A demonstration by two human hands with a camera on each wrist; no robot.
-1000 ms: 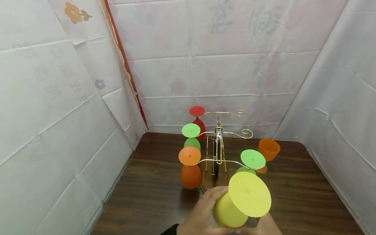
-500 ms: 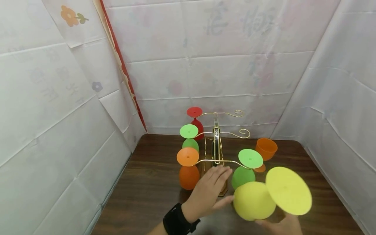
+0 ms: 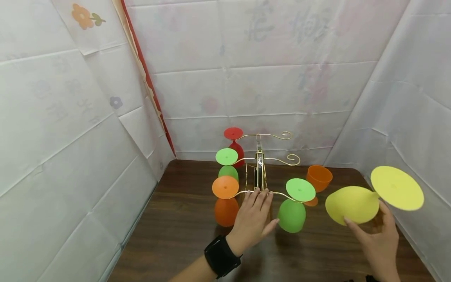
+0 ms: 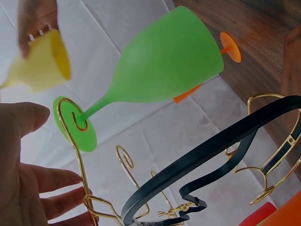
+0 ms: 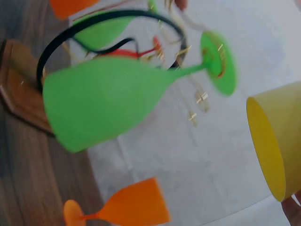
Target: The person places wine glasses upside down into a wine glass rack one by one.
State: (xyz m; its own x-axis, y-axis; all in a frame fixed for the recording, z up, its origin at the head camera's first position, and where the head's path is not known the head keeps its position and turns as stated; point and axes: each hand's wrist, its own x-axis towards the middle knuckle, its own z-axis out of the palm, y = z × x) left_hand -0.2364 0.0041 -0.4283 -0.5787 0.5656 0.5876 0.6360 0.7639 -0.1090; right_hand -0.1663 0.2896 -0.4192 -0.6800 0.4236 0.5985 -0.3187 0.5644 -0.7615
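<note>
In the head view my right hand (image 3: 380, 239) grips a yellow wine glass (image 3: 352, 203) by its bowl, at the right of the table. The glass is tilted, its foot up to the right. My left hand (image 3: 251, 225), fingers extended, touches the front arm of a gold wire glass rack (image 3: 260, 166). On that arm's right end a green wine glass (image 3: 292, 216) hangs upside down by its foot; on its left end hangs an orange one (image 3: 226, 212). The left wrist view shows the fingertips (image 4: 70, 179) at the gold wire.
Another green glass (image 3: 228, 172) and a red glass (image 3: 237, 150) hang along the rack's left side. Two right-hand arms behind end in bare curls. An orange glass (image 3: 318, 179) stands upright on the table (image 3: 176, 235) behind the front green one. White sheets (image 3: 282, 90) enclose the table.
Both hands were on the yellow glass. My left hand has let go and moved onto the rack's front arm. My right hand has carried the glass to the right.
</note>
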